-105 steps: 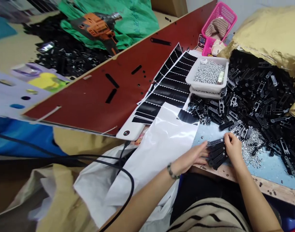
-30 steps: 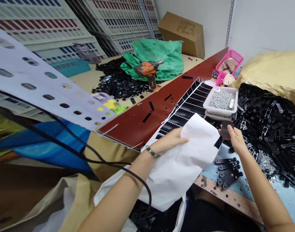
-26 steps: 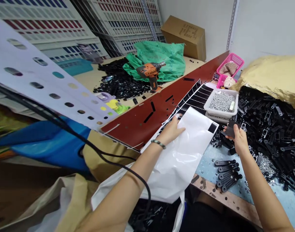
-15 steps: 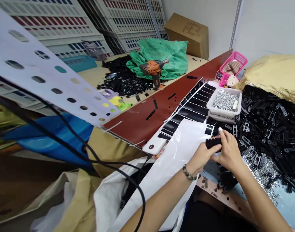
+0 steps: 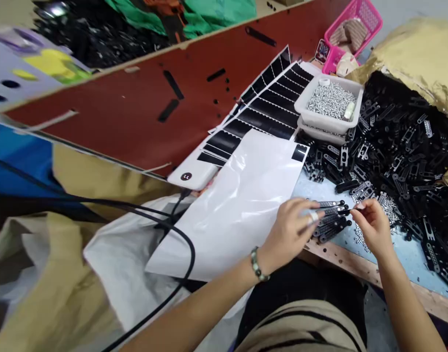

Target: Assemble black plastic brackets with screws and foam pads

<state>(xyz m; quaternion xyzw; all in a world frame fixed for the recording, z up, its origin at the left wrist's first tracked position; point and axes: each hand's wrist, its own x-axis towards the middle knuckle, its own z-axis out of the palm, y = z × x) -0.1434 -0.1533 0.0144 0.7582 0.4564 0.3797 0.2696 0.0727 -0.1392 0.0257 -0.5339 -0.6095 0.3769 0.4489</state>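
Over the blue work surface (image 5: 315, 188), my left hand (image 5: 288, 232) is smeared by motion, with a pale band visible at its fingers. It is beside a small group of narrow black parts with perforated grey faces (image 5: 330, 222), lying side by side near the table edge. Whether it grips any of them is unclear. My right hand (image 5: 373, 227) is closed, thumb and forefinger pinched at the black end of one narrow part (image 5: 345, 212). What lies between those fingertips is too small to make out. Loose silver pieces (image 5: 361, 239) lie next to this hand.
A heap of black slotted parts (image 5: 403, 161) covers the right side. Behind it stand a white tub of screws (image 5: 330, 100) and a pink basket (image 5: 370, 19). A white plastic sheet (image 5: 242, 195) lies left, with black cable (image 5: 192, 254) near it. A red-brown board (image 5: 136, 112) runs behind.
The view has tilted down and turned right. My hands, earlier together around a stack of black parts, are now apart; black parts lie on the surface between them.
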